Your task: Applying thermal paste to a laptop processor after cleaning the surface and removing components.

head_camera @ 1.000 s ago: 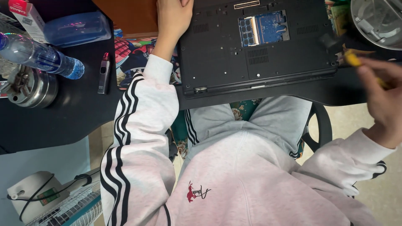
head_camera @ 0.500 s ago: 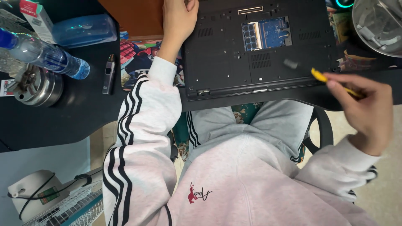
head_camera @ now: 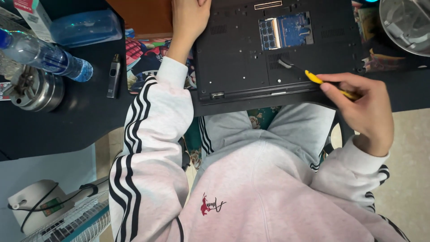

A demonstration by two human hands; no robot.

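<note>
**Brush held over an opened laptop base**

Closely pinched between the fingers (head_camera: 333, 86) of the right hand (head_camera: 358, 112) is a yellow-handled brush (head_camera: 309, 75), its bristles laid on the upturned black laptop (head_camera: 242, 54) just below the exposed blue circuit board (head_camera: 286, 31). The left hand (head_camera: 188, 18) is pressed flat at the laptop's edge. Bristles could be snagged on the board if dragged upward. A red-and-white carton (head_camera: 33, 15) is seen at the far left corner, beside a clear bottle (head_camera: 42, 56).

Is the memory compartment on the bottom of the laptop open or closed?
Open: the laptop lies bottom-up and the memory compartment has no cover, with blue circuit boards exposed.
</note>
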